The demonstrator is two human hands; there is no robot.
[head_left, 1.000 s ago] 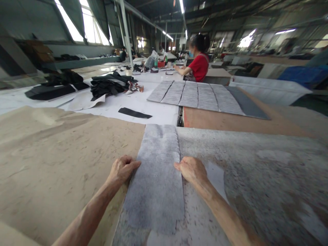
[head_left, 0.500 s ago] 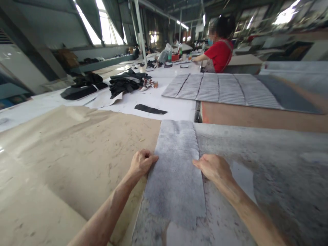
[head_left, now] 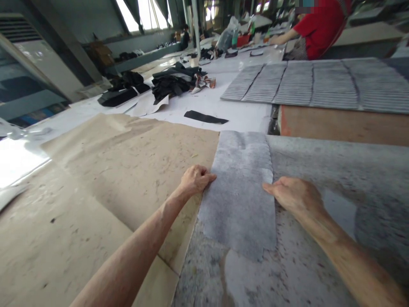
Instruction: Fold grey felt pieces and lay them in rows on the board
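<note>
A long, grey, felt-like sheet of cloth lies flat between the two hands, its far end near the white-covered bench and its near end on the stained, mottled grey bench. The left hand has its fingers curled under and its thumb reaching onto the sheet's left edge, pinching it there. The right hand pinches the right edge almost opposite, its thumb and forefinger together and the other fingers folded in. The upper part of the right edge is finely scalloped, and the near end is cut unevenly, with a small step at its right corner. A broad, creased tan paper spreads to the left, meeting the sheet's left side, and the left forearm crosses over it. Beyond the paper, on the white cover, rest a narrow black strip, a heap of black fabric pieces and, farther left, another dark bundle. A large grey panel with ribbed sections lies ahead to the right, above an orange-brown board. Behind it is a person in a red shirt, one arm stretched over the white-covered bench.
</note>
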